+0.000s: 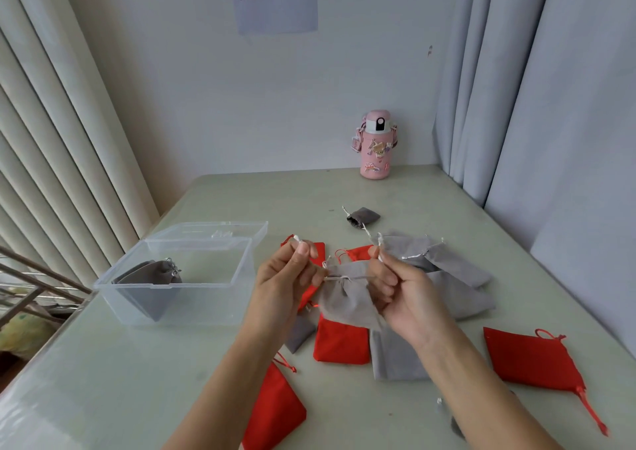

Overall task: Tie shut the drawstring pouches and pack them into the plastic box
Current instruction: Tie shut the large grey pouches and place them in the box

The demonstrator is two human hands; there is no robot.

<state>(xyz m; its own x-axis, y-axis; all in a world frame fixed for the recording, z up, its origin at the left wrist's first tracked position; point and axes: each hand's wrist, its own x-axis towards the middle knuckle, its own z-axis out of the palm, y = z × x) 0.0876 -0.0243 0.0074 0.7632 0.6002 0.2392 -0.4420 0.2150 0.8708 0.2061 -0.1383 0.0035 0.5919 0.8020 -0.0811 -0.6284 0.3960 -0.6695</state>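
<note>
Left hand point(289, 270) and right hand point(395, 284) pinch the cords of a grey pouch point(347, 294) between them; uneven pulling could leave its mouth gaping.

A: Which pouch is up?
B: Your grey pouch point(347, 298), mouth gathered, white cords point(359, 278) drawn out sideways.
A: And your plastic box point(165, 286)?
B: Clear, lid open, to the left, dark grey pouch point(148, 279) inside. Red pouches point(340, 344) and other grey pouches point(457, 294) lie flat nearby.
</note>
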